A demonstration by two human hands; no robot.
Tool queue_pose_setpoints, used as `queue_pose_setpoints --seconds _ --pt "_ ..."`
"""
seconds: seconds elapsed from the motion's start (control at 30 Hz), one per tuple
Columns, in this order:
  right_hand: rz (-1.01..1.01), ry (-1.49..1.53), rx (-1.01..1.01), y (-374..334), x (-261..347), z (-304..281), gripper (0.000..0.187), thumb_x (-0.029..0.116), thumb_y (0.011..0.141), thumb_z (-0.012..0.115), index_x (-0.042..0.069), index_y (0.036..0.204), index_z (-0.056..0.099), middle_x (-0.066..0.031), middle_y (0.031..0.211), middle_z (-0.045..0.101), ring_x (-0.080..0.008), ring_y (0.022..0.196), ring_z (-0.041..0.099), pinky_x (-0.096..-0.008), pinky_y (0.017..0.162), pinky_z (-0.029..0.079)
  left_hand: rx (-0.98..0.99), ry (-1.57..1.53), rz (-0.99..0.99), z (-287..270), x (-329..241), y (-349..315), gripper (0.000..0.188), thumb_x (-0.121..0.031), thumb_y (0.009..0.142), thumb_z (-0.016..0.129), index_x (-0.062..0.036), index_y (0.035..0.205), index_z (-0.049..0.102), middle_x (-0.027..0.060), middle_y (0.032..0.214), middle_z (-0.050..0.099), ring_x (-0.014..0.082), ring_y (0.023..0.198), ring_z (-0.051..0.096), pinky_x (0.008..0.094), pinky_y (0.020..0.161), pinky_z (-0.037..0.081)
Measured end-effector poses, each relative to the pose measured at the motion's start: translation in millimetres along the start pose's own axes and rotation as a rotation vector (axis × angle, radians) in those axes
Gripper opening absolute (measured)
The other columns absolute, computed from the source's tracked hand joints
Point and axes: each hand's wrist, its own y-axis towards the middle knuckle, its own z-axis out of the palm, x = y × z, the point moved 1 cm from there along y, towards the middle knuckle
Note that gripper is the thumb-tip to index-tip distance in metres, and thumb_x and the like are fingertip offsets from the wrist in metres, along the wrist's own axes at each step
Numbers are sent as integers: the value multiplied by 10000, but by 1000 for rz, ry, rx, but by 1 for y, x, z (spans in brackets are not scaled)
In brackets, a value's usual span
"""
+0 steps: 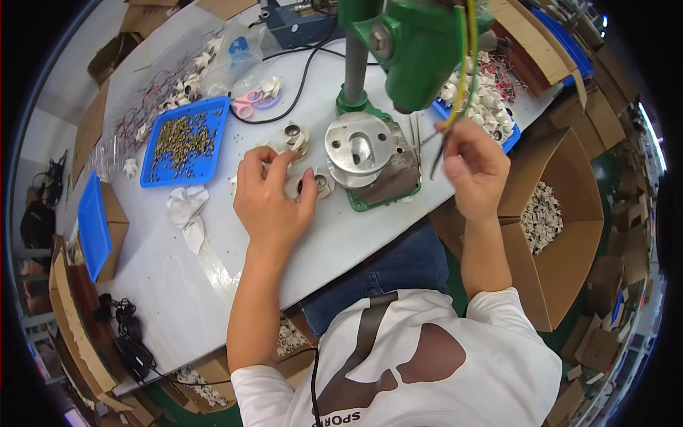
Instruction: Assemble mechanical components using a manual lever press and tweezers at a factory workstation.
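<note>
My left hand [274,199] is low over the table, fingers spread and curled above small white plastic finned parts. One white finned part [294,139] lies just beyond its fingertips, and a white part with a round metal centre [322,183] is beside the thumb. More of these parts are partly hidden under the hand. To the right of the press, my right hand [475,167] pinches thin dark tweezers [437,155], their prongs apart and pointing down-left. Between my hands stands a green bench press [420,53] with a round slotted metal fixture [359,146] on its base.
A blue tray [223,135] of small brass-coloured pieces lies at left, near pink scissors [244,105]. White parts with wires are heaped in a tray at far right. Below stands a cardboard box [562,277] of white parts. A yellow-green cable [471,43] hangs by the press.
</note>
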Motion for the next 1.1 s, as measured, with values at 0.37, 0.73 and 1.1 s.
queue_pose_setpoints --seconds 0.37,0.73,1.1 --pt "128 -1107 73 164 -175 -100 289 310 866 664 43 951 735 -127 850 736 -298 757 684 -343 657 516 39 -75 88 11 -10 -4 169 -171 740 754 -69 858 690 57 917 570 201 701 511 297 586 424" --pt "-228 -1144 221 188 -194 -103 307 290 825 718 59 1028 723 -150 938 728 -269 779 681 -322 652 513 -10 -123 175 3 -7 -5 131 -152 730 770 -81 799 684 30 857 576 174 667 507 279 554 413" --pt "478 -466 219 76 -35 -72 348 11 693 808 51 1011 673 -6 868 621 -78 620 455 -232 562 408 -18 -304 352 6 -21 -21 252 -241 745 804 -82 901 686 3 841 584 154 563 502 261 502 403"
